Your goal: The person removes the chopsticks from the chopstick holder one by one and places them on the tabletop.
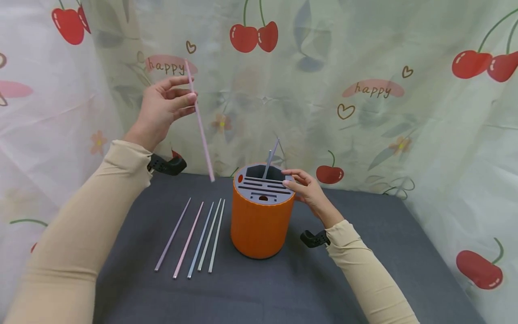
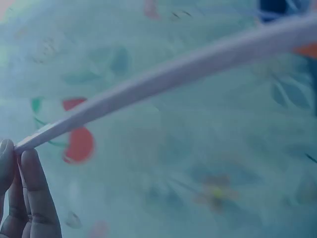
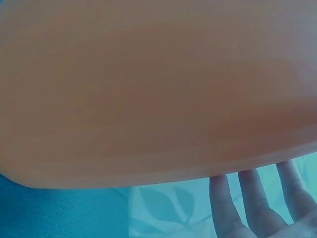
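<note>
My left hand (image 1: 166, 101) pinches a pale pink chopstick (image 1: 203, 135) near its upper part, raised above the table. The stick slants down toward the right, apart from everything else. In the left wrist view the chopstick (image 2: 148, 87) runs from the fingertips across the frame. An orange round utensil holder (image 1: 261, 227) with a grey slotted top stands upright at the middle. My right hand (image 1: 307, 191) holds its right rim, thumb on top. In the right wrist view several fingers (image 3: 256, 196) touch the wall of the holder (image 3: 148, 109).
Left of the holder several chopsticks lie side by side: purple (image 1: 173, 234), pink (image 1: 188, 240), blue (image 1: 200, 240) and pale green ones. Thin sticks (image 1: 268, 164) stand in the holder's back opening. A cherry-print curtain (image 1: 283, 99) rises behind the dark tabletop (image 1: 283, 292).
</note>
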Demonstrator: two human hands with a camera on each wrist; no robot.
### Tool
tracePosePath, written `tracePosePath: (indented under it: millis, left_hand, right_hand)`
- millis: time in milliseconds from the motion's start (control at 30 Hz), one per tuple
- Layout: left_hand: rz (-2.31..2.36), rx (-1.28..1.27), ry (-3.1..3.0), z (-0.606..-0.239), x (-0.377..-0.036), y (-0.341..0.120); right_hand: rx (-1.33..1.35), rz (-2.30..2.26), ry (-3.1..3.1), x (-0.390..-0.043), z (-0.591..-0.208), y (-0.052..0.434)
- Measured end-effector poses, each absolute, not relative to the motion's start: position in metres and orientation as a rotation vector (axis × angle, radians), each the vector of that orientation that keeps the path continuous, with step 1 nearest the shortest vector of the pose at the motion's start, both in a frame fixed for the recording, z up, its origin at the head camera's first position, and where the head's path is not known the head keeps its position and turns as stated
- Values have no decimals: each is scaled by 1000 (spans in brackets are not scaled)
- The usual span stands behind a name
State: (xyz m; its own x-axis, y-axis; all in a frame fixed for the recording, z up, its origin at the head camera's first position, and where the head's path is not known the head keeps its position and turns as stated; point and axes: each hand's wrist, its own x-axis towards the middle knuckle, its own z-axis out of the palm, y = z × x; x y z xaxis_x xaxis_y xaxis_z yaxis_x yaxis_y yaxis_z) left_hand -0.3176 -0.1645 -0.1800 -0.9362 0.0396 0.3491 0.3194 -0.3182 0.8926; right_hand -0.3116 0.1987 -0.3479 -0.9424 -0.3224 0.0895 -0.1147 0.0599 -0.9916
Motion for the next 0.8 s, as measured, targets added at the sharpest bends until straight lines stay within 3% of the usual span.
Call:
tracePosePath:
  millis: [533,800]
  left_hand:
    - [-1761,-191,-2653,-377,-349,-223]
    - [-1742,-64,-2844,-426,-344,-224]
  right_hand:
    - [-445,-2001,2173,-311,-349,198]
    - [-451,-2004,2173,-311,-348,198]
